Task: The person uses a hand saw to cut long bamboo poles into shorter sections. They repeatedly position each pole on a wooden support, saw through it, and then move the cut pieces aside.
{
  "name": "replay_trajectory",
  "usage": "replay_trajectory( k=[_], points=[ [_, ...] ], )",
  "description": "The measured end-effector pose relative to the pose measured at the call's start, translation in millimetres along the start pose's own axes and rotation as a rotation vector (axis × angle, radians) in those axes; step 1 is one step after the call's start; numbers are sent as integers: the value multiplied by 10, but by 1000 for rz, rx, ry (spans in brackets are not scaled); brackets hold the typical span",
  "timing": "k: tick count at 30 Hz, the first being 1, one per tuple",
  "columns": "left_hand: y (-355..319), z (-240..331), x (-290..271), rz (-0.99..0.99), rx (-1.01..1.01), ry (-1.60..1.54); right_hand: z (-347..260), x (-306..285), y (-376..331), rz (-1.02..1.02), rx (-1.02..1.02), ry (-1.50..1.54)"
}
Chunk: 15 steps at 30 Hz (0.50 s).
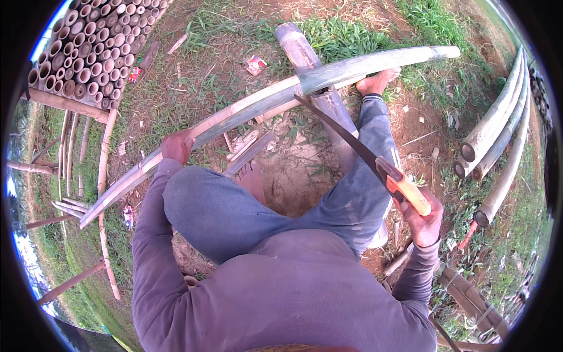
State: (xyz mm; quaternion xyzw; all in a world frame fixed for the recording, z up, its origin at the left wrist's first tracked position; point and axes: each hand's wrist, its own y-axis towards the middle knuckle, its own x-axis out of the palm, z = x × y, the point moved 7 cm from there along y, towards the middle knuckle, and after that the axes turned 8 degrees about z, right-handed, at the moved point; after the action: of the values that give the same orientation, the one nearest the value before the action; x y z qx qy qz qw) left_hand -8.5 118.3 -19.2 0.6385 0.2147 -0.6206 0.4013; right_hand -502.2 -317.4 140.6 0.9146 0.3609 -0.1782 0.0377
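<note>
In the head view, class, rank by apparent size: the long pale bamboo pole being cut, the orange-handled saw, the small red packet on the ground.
1. Long pale bamboo pole
2. Orange-handled saw
3. Small red packet, though farthest from the camera

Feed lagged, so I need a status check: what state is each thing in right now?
Long bamboo pole: lying across the log, steadied.
Log: flat on the ground, under the pole.
Saw: blade at the pole where it crosses the log.
Left hand: gripping the pole.
Right hand: closed on the saw's orange handle.
Cut bamboo tubes: stacked, open ends showing.
</note>
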Motion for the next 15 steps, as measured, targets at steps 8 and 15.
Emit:
replay_trajectory(
  k=[8,15],
  points=[
    [26,73,-31,-28,-30,-27,608,684,135,282,-284,49],
    [21,60,-33,-18,-5,-27,480,1387,578,232,-322,12]
  ],
)
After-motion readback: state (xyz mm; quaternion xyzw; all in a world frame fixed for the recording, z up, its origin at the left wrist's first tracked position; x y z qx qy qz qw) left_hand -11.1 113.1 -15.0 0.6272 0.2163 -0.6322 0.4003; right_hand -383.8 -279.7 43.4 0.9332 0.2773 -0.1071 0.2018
